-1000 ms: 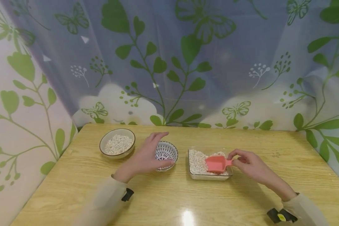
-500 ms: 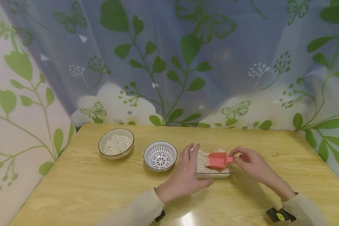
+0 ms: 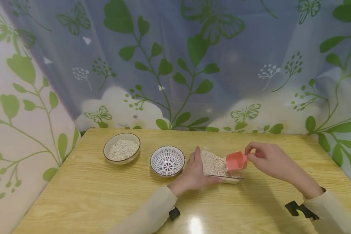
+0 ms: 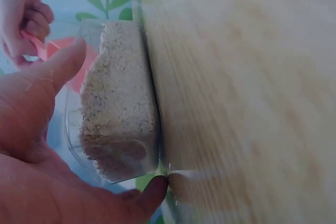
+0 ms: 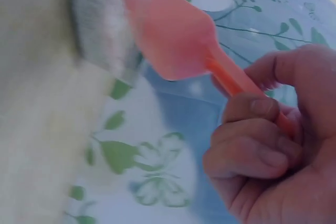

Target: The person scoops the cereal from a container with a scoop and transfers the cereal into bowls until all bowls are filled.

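Observation:
A clear rectangular glass container holding pale oat flakes stands right of the middle of the table. My left hand grips its left end, the thumb along the near side and the fingers round the end. In the left wrist view, the thumb lies over the glass wall near the flakes. My right hand pinches the handle of a small coral-pink scoop, its bowl over the container's right part. The right wrist view shows the curled fingers round the handle. How much the scoop bowl holds cannot be seen.
A patterned white bowl with a dark rim, nothing seen in it, stands left of the container. Farther left is a cream bowl with oat flakes. A leaf-printed cloth hangs behind the wooden table.
My left hand has moved right from the patterned bowl to the glass container, which now sits slightly turned. My right hand has raised the scoop and shifted it right.

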`<state>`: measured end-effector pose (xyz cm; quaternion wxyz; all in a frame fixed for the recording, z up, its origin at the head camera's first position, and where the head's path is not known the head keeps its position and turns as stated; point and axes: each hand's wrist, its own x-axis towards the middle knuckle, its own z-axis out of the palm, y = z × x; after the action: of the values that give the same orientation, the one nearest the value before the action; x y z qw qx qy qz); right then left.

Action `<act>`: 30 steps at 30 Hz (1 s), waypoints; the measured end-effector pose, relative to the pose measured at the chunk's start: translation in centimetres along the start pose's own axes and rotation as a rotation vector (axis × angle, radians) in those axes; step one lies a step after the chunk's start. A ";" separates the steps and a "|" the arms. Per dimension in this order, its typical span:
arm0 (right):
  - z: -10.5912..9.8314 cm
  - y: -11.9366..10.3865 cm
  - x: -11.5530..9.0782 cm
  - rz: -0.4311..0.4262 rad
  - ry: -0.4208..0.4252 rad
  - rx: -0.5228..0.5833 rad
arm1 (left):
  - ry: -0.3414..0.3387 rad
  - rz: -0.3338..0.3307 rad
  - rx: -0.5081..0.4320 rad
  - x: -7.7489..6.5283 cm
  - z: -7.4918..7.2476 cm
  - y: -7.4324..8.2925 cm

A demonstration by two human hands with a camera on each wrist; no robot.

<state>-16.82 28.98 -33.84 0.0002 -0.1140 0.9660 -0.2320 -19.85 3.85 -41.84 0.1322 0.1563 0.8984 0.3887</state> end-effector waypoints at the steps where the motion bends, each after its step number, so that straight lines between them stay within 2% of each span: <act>1: -0.4 -0.3 0.2 -0.016 -0.002 -0.032 | 0.001 -0.002 -0.001 0.1 -0.1 0.0; 5: -1.4 -1.4 1.1 -0.047 -0.033 -0.115 | 0.000 0.000 0.010 0.7 -0.3 0.0; 10: -1.8 -2.5 2.2 0.013 -0.144 -0.087 | -0.018 -0.004 0.036 1.4 -0.3 -0.1; 15: -1.2 -2.2 2.6 0.105 -0.246 0.060 | -0.032 -0.005 0.034 1.3 -0.3 -0.1; 19: -0.4 -1.4 1.7 0.199 -0.288 0.200 | -0.040 -0.030 0.024 1.0 -0.2 0.2; 24: 0.6 0.3 0.5 0.271 -0.336 0.342 | -0.034 -0.066 0.008 1.0 0.0 0.2; 30: 2.1 1.5 -0.4 0.247 -0.315 0.407 | -0.038 -0.053 0.010 1.1 0.2 0.2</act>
<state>-16.70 29.41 -36.37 0.2015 -0.0276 0.8942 -0.3987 -20.74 4.53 -41.98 0.1585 0.1406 0.9014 0.3775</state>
